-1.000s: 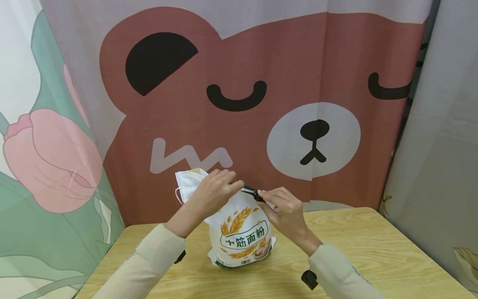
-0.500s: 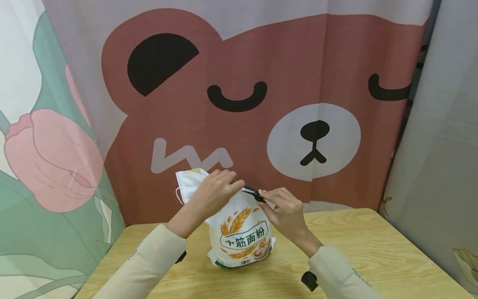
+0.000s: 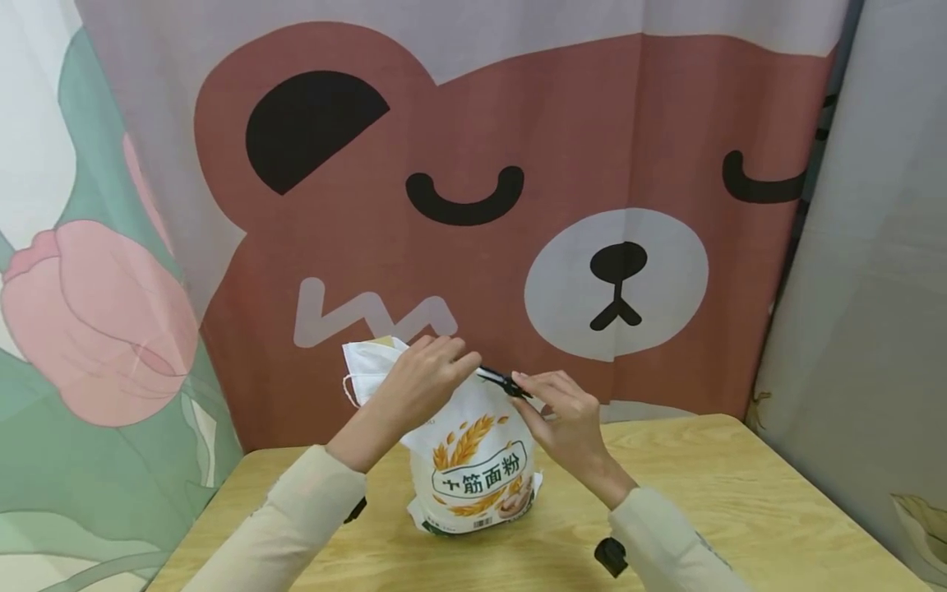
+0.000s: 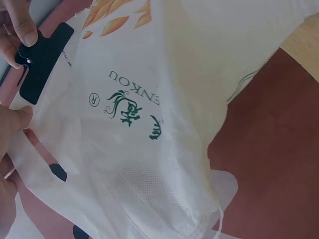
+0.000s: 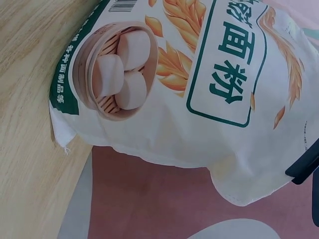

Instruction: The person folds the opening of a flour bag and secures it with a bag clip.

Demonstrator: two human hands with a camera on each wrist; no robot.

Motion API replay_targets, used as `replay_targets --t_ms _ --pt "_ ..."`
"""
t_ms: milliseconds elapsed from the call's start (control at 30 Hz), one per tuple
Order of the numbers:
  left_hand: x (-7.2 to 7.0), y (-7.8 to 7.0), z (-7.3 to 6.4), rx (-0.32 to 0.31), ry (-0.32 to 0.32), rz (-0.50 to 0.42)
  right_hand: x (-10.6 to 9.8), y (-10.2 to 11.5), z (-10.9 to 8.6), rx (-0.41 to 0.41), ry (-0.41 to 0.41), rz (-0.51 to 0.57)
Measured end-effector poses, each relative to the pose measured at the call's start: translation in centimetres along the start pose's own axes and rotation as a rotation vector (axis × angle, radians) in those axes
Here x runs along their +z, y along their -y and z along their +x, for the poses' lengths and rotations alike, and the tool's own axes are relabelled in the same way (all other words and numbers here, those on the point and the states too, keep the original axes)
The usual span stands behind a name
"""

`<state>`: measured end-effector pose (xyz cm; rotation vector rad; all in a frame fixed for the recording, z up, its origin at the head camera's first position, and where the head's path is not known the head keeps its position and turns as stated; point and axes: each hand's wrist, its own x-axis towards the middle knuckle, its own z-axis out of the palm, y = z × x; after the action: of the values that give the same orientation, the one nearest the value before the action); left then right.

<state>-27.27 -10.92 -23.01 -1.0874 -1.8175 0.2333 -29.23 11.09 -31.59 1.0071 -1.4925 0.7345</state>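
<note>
A white flour bag (image 3: 481, 436) with printed wheat ears stands upright on the table, its upper part gathered and leaning left. My left hand (image 3: 425, 374) grips the bag near its top; in the left wrist view the fingers (image 4: 15, 122) hold its edge just below the clip. With thumb and fingers, my right hand (image 3: 565, 411) pinches a black bag clip (image 3: 506, 382) at the right side of the bag's top. The clip (image 4: 46, 64) lies across the bag's edge in the left wrist view. In the right wrist view, the clip (image 5: 305, 163) overlaps that edge too.
The wooden table (image 3: 666, 485) extends around the bag. Behind it hangs a curtain (image 3: 577, 123) with a brown bear print. A floral curtain (image 3: 103, 329) is on the left, a grey one (image 3: 858, 288) on the right. A white drawstring (image 3: 349, 390) dangles from the bag's top.
The head view has shifted slightly. Both hands keep their hold on the bag and the clip, with hardly any visible movement.
</note>
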Motion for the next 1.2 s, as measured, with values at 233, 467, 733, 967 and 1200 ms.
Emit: replay_targets --t_ms 233,467,733,967,1200 --pt "-0.2 -0.2 0.4 -0.055 -0.003 -0.072 -0.3 -0.1 0.2 0.07 -0.007 0.01" --pt "0.4 -0.2 0.6 -0.104 -0.015 -0.147 -0.5 -0.5 0.3 0.107 -0.005 -0.021" --pt "0.5 -0.2 0.8 -0.172 -0.002 -0.163 -0.6 -0.6 0.6 0.181 0.022 -0.02" --pt "0.4 -0.2 1.0 -0.257 0.035 -0.195 -0.5 -0.9 0.4 0.343 0.023 0.118" --pt "0.5 -0.2 1.4 -0.314 0.043 -0.229 -0.8 -1.5 -1.4 0.727 0.144 0.158"
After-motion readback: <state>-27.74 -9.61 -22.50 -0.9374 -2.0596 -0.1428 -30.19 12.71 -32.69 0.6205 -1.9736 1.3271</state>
